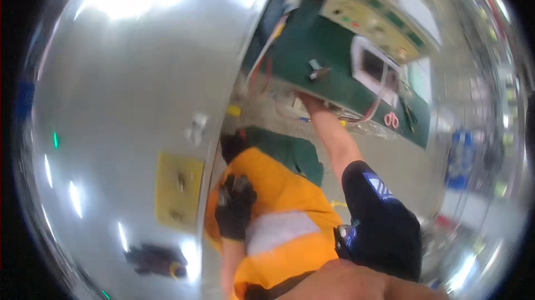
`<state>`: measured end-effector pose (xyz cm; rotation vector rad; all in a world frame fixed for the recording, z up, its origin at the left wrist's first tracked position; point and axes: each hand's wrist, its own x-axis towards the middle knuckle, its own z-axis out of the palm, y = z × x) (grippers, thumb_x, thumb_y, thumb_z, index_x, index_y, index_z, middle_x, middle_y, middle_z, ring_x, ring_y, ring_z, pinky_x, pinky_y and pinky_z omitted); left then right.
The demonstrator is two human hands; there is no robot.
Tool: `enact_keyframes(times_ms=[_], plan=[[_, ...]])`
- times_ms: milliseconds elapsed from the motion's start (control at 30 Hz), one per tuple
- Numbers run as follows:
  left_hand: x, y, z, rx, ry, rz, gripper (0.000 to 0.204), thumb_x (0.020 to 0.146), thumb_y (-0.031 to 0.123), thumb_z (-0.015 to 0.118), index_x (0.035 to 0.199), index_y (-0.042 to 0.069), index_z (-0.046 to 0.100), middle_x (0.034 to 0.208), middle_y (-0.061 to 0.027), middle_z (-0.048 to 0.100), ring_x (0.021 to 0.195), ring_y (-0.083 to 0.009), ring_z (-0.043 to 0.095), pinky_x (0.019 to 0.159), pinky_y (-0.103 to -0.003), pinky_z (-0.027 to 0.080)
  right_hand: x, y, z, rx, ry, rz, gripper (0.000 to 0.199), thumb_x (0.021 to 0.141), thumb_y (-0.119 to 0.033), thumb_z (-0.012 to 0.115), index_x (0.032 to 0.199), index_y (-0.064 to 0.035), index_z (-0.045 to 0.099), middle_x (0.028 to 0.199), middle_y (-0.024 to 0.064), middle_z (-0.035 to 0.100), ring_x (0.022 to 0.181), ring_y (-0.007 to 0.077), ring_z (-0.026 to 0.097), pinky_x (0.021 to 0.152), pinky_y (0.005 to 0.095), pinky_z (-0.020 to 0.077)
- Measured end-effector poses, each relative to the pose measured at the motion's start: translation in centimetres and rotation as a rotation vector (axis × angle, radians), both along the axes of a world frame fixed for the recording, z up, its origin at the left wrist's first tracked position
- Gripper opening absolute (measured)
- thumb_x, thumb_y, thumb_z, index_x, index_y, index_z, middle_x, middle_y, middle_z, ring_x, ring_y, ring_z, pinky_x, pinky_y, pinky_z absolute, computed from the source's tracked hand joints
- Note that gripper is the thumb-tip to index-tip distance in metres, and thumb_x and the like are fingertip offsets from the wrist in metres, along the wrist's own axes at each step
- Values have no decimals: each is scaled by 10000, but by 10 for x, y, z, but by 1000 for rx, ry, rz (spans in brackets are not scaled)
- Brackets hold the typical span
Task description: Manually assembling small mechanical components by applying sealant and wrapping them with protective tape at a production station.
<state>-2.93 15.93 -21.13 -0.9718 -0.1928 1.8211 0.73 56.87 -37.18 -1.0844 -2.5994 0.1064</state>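
My left hand (236, 206), in a black glove, rests on the orange garment (290, 200) over my lap. Its fingers are slightly bent and a little apart, blurred by motion; nothing shows clearly in them. My right arm, bare below a dark sleeve (374, 211), stretches forward to the near edge of the dark green table (340, 85). The right hand (308, 99) is bare and partly hidden at that edge, by some cables, so its fingers cannot be made out. Above it on the tabletop lies a small dark piece with a light tab (317, 70).
At left stands a grey metal table (139, 94) with a yellow pad (178, 188) bearing small metal parts. A black glove (153, 259) lies nearer. On the green table are a beige instrument (379, 21), a white-framed device (362, 71) and pink-handled scissors (391, 120).
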Motion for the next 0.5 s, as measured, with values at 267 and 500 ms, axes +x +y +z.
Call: enact_keyframes(times_ms=[267,500], plan=[[-4,36,-1,-209,599,-336,390,929,302,332,1264,122,423,1255,-77,453,1155,-240,389,979,-396,271,29,18,32,107,123,-354,487,889,-374,393,1282,-86,388,1303,137,389,1202,255,355,1023,377,248],[-10,51,13,-517,2308,-1426,418,929,329,321,1272,106,411,1292,-98,429,1160,-248,399,995,-374,276,23,19,34,71,186,-324,481,888,-370,399,1275,-84,396,1291,139,401,1189,254,368,1011,378,261]])
